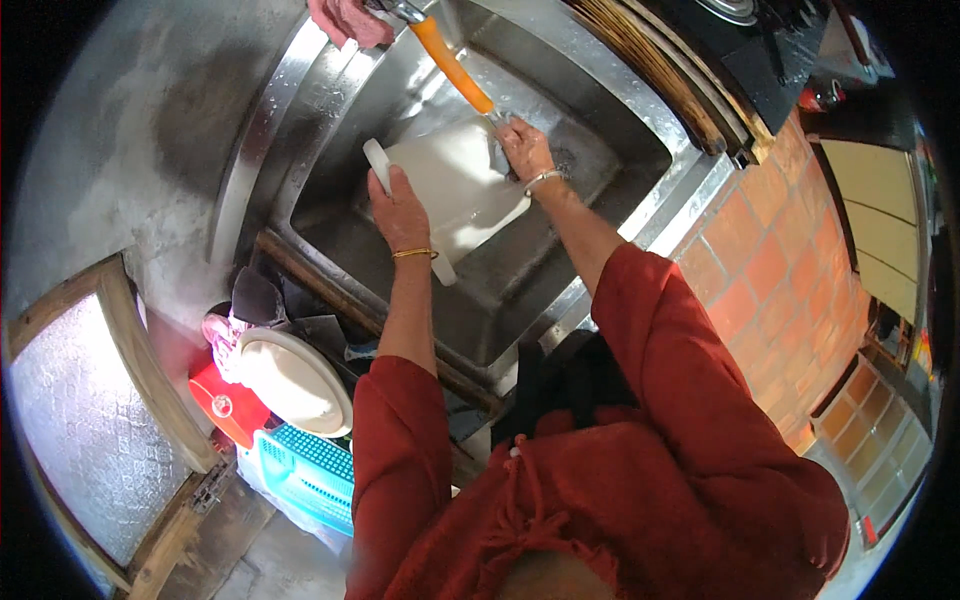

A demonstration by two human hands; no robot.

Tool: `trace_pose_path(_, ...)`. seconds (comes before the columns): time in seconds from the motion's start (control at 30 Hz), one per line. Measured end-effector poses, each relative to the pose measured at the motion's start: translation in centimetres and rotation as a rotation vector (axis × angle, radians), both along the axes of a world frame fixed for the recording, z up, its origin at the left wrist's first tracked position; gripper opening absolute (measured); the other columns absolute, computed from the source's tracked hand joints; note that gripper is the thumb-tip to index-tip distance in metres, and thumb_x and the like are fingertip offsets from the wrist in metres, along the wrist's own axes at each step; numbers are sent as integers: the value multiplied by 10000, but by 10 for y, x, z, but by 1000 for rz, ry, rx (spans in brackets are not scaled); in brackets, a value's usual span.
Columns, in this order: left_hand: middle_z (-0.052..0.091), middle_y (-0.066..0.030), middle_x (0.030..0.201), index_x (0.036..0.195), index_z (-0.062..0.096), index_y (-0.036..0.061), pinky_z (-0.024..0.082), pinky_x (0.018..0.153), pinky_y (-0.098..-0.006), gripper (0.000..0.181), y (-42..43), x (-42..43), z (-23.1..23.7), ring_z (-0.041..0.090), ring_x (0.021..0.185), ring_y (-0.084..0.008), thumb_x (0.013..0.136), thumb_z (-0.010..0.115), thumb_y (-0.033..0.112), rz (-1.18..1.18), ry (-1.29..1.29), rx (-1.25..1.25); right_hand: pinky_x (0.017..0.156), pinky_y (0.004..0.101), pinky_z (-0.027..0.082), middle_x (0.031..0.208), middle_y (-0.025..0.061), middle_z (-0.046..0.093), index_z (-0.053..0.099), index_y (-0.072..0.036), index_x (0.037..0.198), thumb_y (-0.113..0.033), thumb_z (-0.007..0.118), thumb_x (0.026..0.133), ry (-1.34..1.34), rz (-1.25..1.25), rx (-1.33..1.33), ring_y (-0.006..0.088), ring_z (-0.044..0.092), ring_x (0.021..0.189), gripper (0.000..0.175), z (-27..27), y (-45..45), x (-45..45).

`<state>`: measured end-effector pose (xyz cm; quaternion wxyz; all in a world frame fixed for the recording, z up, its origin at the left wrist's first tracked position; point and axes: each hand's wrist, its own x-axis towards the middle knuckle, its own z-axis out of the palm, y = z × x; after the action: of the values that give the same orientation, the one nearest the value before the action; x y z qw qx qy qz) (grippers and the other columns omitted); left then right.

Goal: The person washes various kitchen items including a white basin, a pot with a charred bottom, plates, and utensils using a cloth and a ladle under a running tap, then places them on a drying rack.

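Observation:
My left hand (400, 210) grips the raised long edge of a white board-like piece (442, 180), which lies tilted inside the stainless steel sink (480, 315). Its broad face is partly in bright sunlight and looks wet. At the far edge of that piece, my right hand (527, 150) has its fingers curled, close to the metal tip of the orange tap spout (454, 67). Something pale or clear shows under those fingers; whether it is water or a held item is unclear. Each wrist wears a bracelet.
A pink cloth (351, 22) hangs by the tap base. Bundled sticks (652, 75) lie along the sink's right side, beside a dark counter (780, 60). To the left stand a cream basin (296, 382), a turquoise basket (307, 472) and a wood-framed glass pane (97, 420).

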<state>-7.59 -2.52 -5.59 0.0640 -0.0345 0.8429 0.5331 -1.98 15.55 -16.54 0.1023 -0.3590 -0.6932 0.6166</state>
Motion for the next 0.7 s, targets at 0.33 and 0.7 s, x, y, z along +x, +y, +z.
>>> trace_pose_path(0.33,581,-161,915,1164,467,-54,436,735,-348,467,-2,2,6,539,775,-244,895,467,328,-17,4,80,697,231,445,906,-5,618,611,-35,993,-72,707,752,209,-191,-449,79,538,784,261,22,-41,72)
trace_pose_path(0.7,590,-207,997,1217,451,-45,451,762,-357,499,-11,-3,-4,578,849,-279,897,473,338,9,58,-39,710,242,449,899,27,626,588,36,1000,-151,776,672,174,-313,-678,107,551,786,422,29,-42,61)
